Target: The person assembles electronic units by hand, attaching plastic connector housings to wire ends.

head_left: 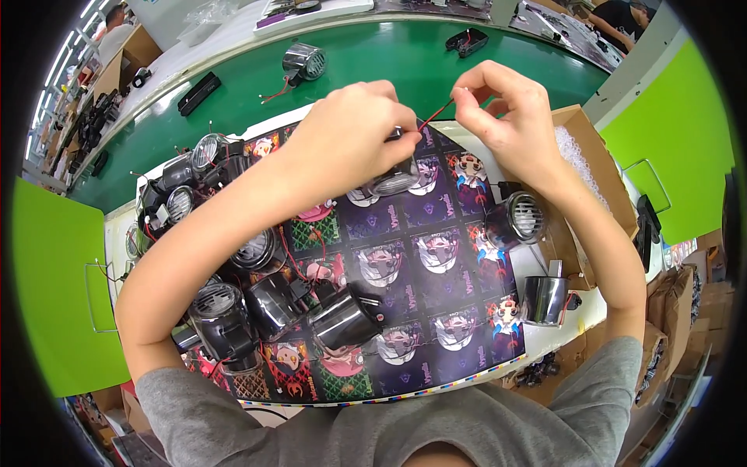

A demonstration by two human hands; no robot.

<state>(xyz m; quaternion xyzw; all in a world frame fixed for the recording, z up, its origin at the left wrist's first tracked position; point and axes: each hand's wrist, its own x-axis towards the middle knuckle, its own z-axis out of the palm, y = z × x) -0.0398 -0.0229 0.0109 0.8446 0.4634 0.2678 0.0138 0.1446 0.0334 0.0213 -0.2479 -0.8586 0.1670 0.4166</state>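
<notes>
My left hand (359,124) is closed round a black cylindrical housing (395,180) with a clear, ribbed face, held above the printed sheet. Much of that housing is hidden under my fingers. A thin red-and-black wire (434,117) runs taut from it up to the right. Thumb and forefinger of my right hand (510,117) pinch the wire's far end, where a tiny pale tip shows. Below my right wrist lies a similar housing (517,220), and another shiny black one (545,300) stands nearer me.
Several more wired housings (342,319) crowd the left of the printed sheet (420,311). An open cardboard box (615,183) with clear packing stands at right. On the green mat (373,58) are one housing (303,62) and two black parts (467,42). Other people work beyond.
</notes>
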